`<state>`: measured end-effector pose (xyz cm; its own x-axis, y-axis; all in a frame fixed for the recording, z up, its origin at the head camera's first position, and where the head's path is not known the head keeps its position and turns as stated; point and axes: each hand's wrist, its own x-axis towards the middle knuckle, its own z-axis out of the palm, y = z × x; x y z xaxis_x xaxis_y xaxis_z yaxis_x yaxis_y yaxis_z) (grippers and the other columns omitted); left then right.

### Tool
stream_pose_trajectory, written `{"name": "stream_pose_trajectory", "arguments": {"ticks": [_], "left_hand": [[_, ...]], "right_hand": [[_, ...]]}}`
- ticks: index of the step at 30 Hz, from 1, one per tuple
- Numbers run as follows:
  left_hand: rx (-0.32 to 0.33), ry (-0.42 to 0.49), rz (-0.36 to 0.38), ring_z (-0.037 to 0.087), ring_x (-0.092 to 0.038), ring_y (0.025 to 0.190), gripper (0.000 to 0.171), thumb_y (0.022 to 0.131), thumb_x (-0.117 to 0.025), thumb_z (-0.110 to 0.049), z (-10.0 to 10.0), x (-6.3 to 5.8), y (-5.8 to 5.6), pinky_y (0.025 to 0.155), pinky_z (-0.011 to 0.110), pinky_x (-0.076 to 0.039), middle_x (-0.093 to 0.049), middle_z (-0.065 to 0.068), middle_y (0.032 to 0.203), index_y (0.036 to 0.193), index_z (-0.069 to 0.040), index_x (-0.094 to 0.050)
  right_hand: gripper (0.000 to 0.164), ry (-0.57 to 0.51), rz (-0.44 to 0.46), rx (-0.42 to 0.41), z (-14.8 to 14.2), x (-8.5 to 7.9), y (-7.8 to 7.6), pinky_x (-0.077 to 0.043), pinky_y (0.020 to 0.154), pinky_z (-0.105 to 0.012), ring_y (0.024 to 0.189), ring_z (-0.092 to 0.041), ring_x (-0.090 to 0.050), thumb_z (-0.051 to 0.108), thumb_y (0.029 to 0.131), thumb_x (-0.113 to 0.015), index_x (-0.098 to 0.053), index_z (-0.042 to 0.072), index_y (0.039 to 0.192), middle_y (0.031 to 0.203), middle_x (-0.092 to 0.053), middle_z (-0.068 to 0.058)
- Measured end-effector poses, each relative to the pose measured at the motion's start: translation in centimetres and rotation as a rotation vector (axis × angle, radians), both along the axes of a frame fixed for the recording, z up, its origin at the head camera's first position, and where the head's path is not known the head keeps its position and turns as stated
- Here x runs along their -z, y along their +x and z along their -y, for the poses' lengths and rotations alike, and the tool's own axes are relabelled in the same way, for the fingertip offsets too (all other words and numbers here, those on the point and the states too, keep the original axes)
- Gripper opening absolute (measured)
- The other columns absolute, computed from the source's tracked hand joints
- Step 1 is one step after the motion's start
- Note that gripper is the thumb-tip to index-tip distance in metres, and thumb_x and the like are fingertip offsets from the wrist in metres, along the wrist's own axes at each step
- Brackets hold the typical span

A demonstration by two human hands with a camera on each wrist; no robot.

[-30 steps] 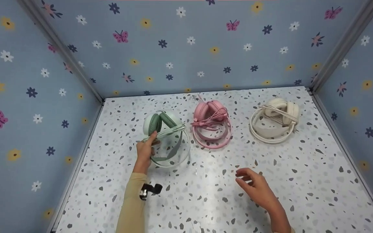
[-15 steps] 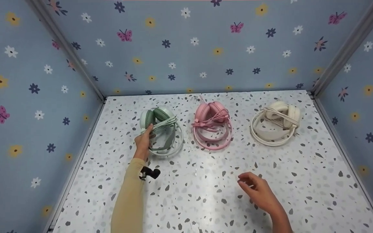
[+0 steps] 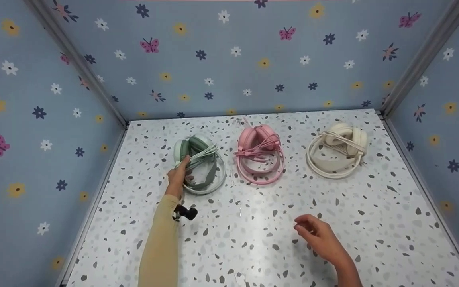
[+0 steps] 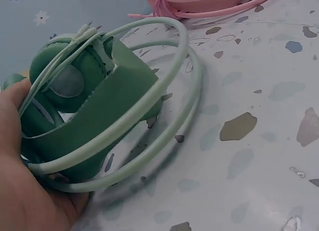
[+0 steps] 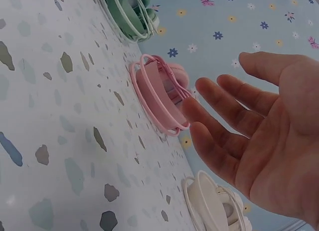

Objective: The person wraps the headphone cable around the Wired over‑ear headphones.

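At the left of the head view, my left hand (image 3: 177, 177) grips the side of the green headphones (image 3: 201, 144), thumb over the bundled cable and fingers around the band. The left wrist view shows the headphones' pale double headband (image 4: 187, 86) at or just above the tabletop; contact is unclear. My right hand (image 3: 319, 237) hovers over the front right of the table, holding nothing, its fingers loosely bent. Nearby at the back middle lie pink headphones (image 3: 248, 137), their cable bundled across the ear cups. Cream headphones (image 3: 359, 141) lie at the back right.
A speckled white tabletop (image 3: 249, 235) spans the booth. Blue walls with flowers and butterflies (image 3: 229, 59) enclose its back and sides, with grey metal strips in the corners. A black wrist mount (image 3: 185, 212) sits on the left sleeve.
My left hand has moved the green headphones slightly back and left, and they appear lower. Over the last half second they have hardly shifted. My right hand has drifted a little toward the front.
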<state>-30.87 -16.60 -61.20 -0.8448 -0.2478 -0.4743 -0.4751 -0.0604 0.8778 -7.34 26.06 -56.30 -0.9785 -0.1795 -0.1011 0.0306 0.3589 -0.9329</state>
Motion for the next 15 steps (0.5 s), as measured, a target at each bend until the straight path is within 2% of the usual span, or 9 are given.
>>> {"name": "stream_pose_trajectory", "arguments": {"ticks": [2,4,7,9,10,12,15], "left_hand": [[0.004,-0.077,-0.017,0.029,-0.065,0.093,0.108,0.075,-0.065,-0.072,-0.21,-0.12,0.02,0.095,0.038,-0.043,-0.053,0.018,0.126,0.147,0.000,-0.027],[0.001,-0.187,-0.036,0.031,-0.064,0.095,0.109,0.076,-0.061,-0.074,-0.40,-0.16,0.04,0.094,0.039,-0.044,-0.050,0.019,0.127,0.146,0.001,-0.027],[0.007,-0.378,-0.040,0.036,-0.056,0.108,0.106,0.077,-0.053,-0.078,-0.46,-0.28,0.12,0.097,0.044,-0.041,-0.048,0.022,0.130,0.143,0.003,-0.034],[0.034,-0.481,-0.029,0.038,-0.051,0.116,0.105,0.078,-0.048,-0.080,-0.31,-0.40,0.24,0.099,0.048,-0.039,-0.050,0.023,0.132,0.140,0.004,-0.040],[0.056,-0.518,-0.024,0.038,-0.048,0.119,0.105,0.079,-0.046,-0.081,-0.21,-0.46,0.31,0.100,0.050,-0.037,-0.049,0.024,0.133,0.139,0.005,-0.042],[0.094,-0.536,-0.018,0.040,-0.047,0.122,0.105,0.081,-0.043,-0.081,0.01,-0.66,0.45,0.102,0.051,-0.036,-0.047,0.026,0.135,0.139,0.006,-0.042],[0.126,-0.556,-0.034,0.041,-0.043,0.126,0.105,0.083,-0.040,-0.079,0.21,-0.79,0.86,0.104,0.051,-0.034,-0.042,0.027,0.140,0.143,0.007,-0.035]], "right_hand": [[0.026,0.007,0.001,-0.008,0.02,0.05,-0.03,-0.053,0.065,-0.033,0.084,-0.030,-0.063,0.024,0.098,-0.059,-0.061,0.003,0.113,0.097,-0.065,-0.015],[0.026,0.011,0.011,-0.016,0.05,0.09,-0.06,-0.052,0.064,-0.031,0.085,-0.030,-0.063,0.023,0.098,-0.059,-0.061,0.002,0.114,0.097,-0.065,-0.015],[0.030,0.016,0.047,-0.024,0.00,0.24,-0.08,-0.052,0.062,-0.032,0.085,-0.033,-0.063,0.025,0.098,-0.059,-0.060,0.001,0.116,0.098,-0.064,-0.016],[0.034,0.017,0.067,-0.030,-0.10,0.29,-0.08,-0.052,0.061,-0.032,0.085,-0.033,-0.063,0.027,0.098,-0.059,-0.059,0.000,0.118,0.100,-0.064,-0.016],[0.036,0.018,0.075,-0.030,-0.17,0.31,-0.08,-0.052,0.061,-0.033,0.085,-0.033,-0.063,0.028,0.098,-0.059,-0.059,-0.001,0.119,0.101,-0.063,-0.016],[0.039,0.021,0.086,-0.032,-0.27,0.29,-0.09,-0.052,0.062,-0.033,0.086,-0.033,-0.063,0.030,0.098,-0.059,-0.058,-0.002,0.120,0.102,-0.063,-0.017],[0.039,0.023,0.088,-0.042,-0.40,0.18,-0.15,-0.052,0.064,-0.032,0.086,-0.032,-0.062,0.030,0.098,-0.058,-0.058,-0.001,0.121,0.103,-0.062,-0.016]]}}
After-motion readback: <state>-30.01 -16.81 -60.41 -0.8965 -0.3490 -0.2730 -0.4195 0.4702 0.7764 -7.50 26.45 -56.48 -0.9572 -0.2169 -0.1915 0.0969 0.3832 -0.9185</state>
